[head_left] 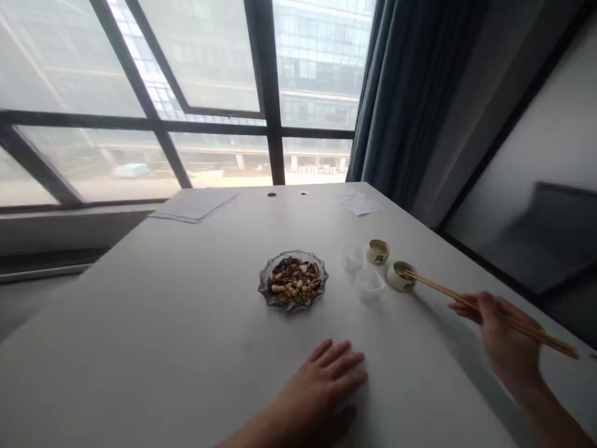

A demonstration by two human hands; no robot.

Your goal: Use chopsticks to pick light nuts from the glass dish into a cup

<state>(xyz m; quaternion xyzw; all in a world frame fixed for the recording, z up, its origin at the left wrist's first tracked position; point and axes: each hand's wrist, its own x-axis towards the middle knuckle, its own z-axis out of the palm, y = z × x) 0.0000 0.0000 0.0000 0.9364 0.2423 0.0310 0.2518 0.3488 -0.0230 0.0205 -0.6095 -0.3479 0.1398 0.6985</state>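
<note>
Right hand point(508, 333) clamps wooden chopsticks point(443, 290), tips together at mouth of ceramic cup point(401, 275). Left hand point(317, 392) flat on white table point(140, 323), open, empty, fingers spread. Glass dish point(308, 256) of nuts point(293, 283) ahead of left hand. Two clear plastic cups point(352, 257) point(368, 284) and second ceramic cup point(377, 251) just beside first cup.

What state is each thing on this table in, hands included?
Left hand: open, flat on the table.
Right hand: raised, holding chopsticks.
Chopsticks: tips at the near cup.
Near cup: ceramic, chopstick tips at its mouth.
Far cup: ceramic, upright, dark character on its side.
Plastic cups: two, clear, untouched.
Glass dish: heaped with nuts.
</note>
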